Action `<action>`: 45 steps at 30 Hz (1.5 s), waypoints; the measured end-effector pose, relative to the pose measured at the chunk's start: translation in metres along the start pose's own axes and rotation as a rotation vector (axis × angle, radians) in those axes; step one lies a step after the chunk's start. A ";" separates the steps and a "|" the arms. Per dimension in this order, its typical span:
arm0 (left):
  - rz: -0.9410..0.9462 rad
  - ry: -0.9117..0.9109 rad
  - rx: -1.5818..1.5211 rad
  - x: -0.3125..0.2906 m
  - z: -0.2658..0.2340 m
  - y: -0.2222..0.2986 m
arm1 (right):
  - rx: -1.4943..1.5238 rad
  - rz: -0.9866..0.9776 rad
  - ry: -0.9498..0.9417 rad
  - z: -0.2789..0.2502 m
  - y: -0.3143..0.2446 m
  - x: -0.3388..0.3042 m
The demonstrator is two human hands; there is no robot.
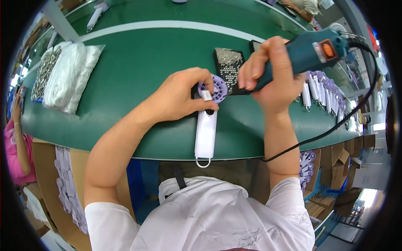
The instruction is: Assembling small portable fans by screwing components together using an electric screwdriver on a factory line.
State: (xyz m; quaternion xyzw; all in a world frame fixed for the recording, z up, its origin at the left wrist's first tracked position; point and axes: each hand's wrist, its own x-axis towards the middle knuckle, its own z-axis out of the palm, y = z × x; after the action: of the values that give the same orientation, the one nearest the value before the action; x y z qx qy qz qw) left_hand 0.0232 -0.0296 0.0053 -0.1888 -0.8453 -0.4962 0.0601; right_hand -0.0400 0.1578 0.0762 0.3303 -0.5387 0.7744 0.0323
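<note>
My left hand (178, 94) is closed on a small handheld fan (205, 134) at the middle of the green table. The fan has a round purple grille and a white handle, which points toward me and ends in a wire loop. A small white piece (206, 95) shows at the grille between my thumb and fingers. In my right hand (276, 77) is a teal electric screwdriver (310, 51) with an orange switch, held slanted. Its front end is close to a black tray of small metal screws (229, 62); the tip is hard to make out.
Clear plastic bags (69, 79) lie at the left. Several white-handled fans (320, 92) sit in a row at the right. The screwdriver's black cord (326, 134) loops down past my right arm. Below the table edge, a cardboard box (44, 167) holds purple parts. Another person's arm (20, 138) is at far left.
</note>
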 end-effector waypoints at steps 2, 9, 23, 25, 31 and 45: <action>0.037 0.021 0.006 0.000 -0.001 0.002 | -0.027 -0.008 -0.038 0.000 0.002 -0.002; -0.010 0.010 -0.042 -0.004 0.001 0.005 | -0.073 0.039 -0.068 0.021 0.011 -0.016; -0.131 -0.061 -0.058 -0.005 -0.005 0.008 | -0.014 0.099 -0.148 0.013 0.014 -0.013; -0.009 0.002 -0.039 -0.004 0.000 0.001 | -0.020 0.095 -0.147 0.015 0.013 -0.014; -0.083 -0.027 -0.144 -0.003 -0.003 0.009 | -0.075 0.054 -0.176 0.019 0.015 -0.012; -0.059 0.083 -0.088 -0.007 0.008 -0.008 | -0.302 0.384 -0.015 -0.033 -0.082 -0.054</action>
State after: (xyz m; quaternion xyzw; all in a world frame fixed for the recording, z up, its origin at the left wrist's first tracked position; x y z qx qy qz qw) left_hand 0.0274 -0.0278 -0.0078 -0.1454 -0.8247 -0.5417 0.0721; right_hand 0.0201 0.2370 0.1065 0.2191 -0.7014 0.6746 -0.0703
